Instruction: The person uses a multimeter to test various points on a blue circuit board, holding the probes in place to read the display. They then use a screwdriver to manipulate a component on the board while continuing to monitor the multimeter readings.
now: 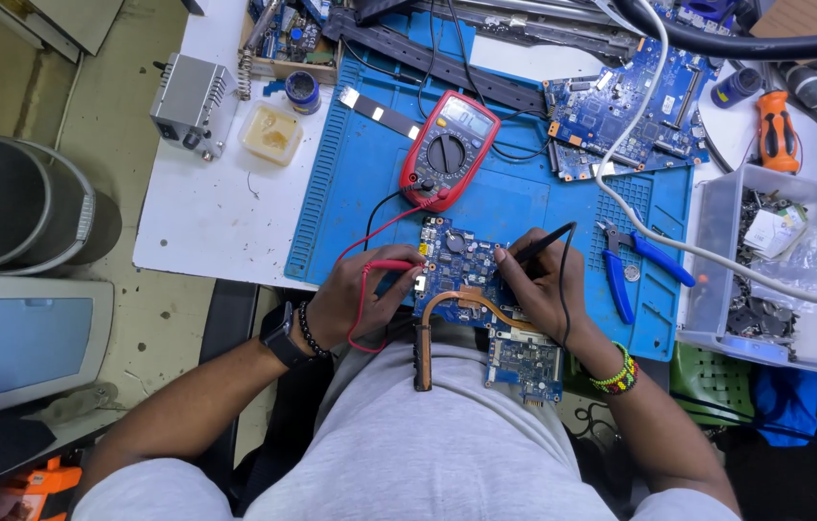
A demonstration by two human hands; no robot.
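Probing a blue circuit board (pixel 466 280) at the near edge of the blue mat (pixel 350 183), one meter lead in each hand.

Left hand (pixel 355 294) curled around the red probe (pixel 391 264), fingers clenched on its shaft, tip laid against the board's left edge; wrist flat, forearm angled in from the near-left. Right hand (pixel 541 289) pinching the black probe (pixel 545 238) pen-style, fingers closed on it, tip slanted down onto the board's upper right, wrist bent over the copper heat pipe (pixel 456 301). Red multimeter (pixel 449 147) just beyond, mid-mat; blue pliers (pixel 632 265) near the right hand. Likely risks: a tip skidding across closely packed parts and bridging two contacts, or the board, overhanging the surface's near edge toward the lap, tipping under uneven pressure; slack red lead looped under the left palm liable to snag.
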